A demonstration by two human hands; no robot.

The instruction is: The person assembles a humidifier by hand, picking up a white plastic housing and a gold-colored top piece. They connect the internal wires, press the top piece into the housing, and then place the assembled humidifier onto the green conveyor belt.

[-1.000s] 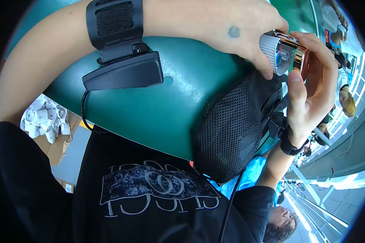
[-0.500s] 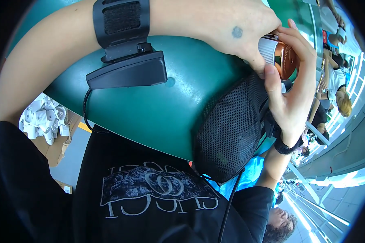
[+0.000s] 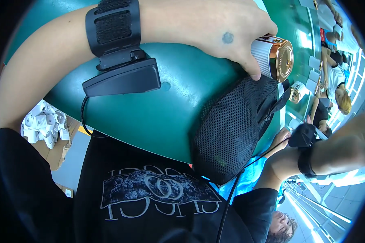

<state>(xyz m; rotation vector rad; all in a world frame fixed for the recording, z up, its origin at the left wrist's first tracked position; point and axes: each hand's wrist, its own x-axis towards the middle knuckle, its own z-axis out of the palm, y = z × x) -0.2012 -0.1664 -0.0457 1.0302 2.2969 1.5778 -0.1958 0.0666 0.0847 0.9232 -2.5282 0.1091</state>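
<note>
My left hand (image 3: 247,36) is closed round a white ribbed cylinder with a shiny gold end cap (image 3: 265,56). Its thumb presses along the near side, and the gold end faces right. The far fingers are hidden behind the cylinder. Out at the right rim, my right hand (image 3: 355,139) is smeared by motion and partly cut off, so its fingers do not show. A black strap and a black box (image 3: 302,135) are on that wrist. Below the cylinder, a black mesh bag-like thing (image 3: 229,129) with a strap lies at the table's edge.
The green table (image 3: 178,109) curves across the middle. Another white and gold piece (image 3: 298,92) stands on it farther right. A cardboard box (image 3: 54,152) of white ribbed parts (image 3: 44,121) is at lower left. Another person's hand (image 3: 280,139) shows near my right forearm; people (image 3: 340,81) sit beyond.
My right hand has let go of the gold-capped cylinder and swung right, to the rim. My left hand keeps its hold and has shifted slightly left.
</note>
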